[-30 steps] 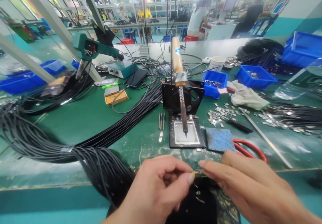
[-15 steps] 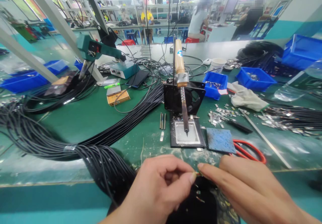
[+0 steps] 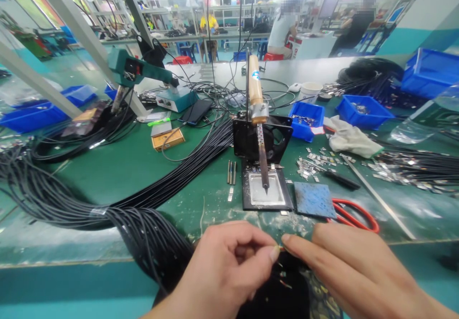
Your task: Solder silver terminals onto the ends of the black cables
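Observation:
My left hand (image 3: 233,259) is closed, thumb and forefinger pinched at the tips on the end of a thin cable. A tiny reddish-orange bit of its wire (image 3: 281,248) shows between the two hands. Just right of it, my right hand (image 3: 358,261) has its fingers pressed together around the cable, its thumb hidden beneath. Below the hands, bare wire ends (image 3: 284,283) show against dark cloth. Ahead of them a wooden-handled soldering iron (image 3: 258,92) hangs tip down over a square metal solder plate (image 3: 267,200). A blue sponge (image 3: 314,199) lies beside the plate.
A thick bundle of black cables (image 3: 143,223) runs along the left. Behind the iron stands a black fan (image 3: 242,139). Loose metal connectors (image 3: 310,168), a white glove (image 3: 353,139), blue bins (image 3: 364,113) and red-handled pliers (image 3: 358,216) lie to the right. Other people sit farther back.
Almost nothing differs. Both hands keep the same place and pinch, and the view has shifted only very slightly.

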The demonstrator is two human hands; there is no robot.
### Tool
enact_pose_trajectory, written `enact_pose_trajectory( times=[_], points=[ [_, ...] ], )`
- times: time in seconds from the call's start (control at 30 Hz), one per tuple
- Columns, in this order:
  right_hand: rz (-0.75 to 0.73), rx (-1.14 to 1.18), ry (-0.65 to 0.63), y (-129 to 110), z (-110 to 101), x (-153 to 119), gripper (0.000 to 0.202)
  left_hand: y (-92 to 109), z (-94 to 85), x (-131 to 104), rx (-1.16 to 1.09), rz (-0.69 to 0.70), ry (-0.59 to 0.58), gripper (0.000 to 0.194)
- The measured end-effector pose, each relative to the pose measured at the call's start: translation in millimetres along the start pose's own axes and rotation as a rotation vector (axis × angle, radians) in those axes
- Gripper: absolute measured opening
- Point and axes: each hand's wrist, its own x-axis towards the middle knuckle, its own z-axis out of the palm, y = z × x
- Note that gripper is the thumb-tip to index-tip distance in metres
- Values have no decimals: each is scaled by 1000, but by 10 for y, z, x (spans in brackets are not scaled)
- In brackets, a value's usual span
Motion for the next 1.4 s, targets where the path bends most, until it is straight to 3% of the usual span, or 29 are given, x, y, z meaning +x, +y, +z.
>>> enact_pose_trajectory(
  times=[0.43,0.5,0.63,0.77,0.9,1.0,1.2,1.4],
  points=[
    [-19,39,-25,-16,-19,-17,44,18,11,-13,-8,-4,13,22],
    [39,72,-58,-26,0,-61,41,23,2,-15,-7,-13,14,22],
    [403,194,-47,-44,64,-104,23,23,-22,-22,-14,-38,-4,24],
    [870,672,-119,-102,125,-17,23,9,-33,-29,-58,-52,-15,23],
    [1044,985,-221,-176,179,52,35,23,-44,-38,-53,-55,-30,22],
    [1089,1000,-213,-217,212,41,35,48,-53,-40,-24,-60,-41,23],
    [1040,976,-27,-298,285,-18,20,40,-31,-36,-28,-56,-31,28],
    [999,926,19,-335,329,-57,20,-15,7,-63,-72,-56,13,25]
  ],
)
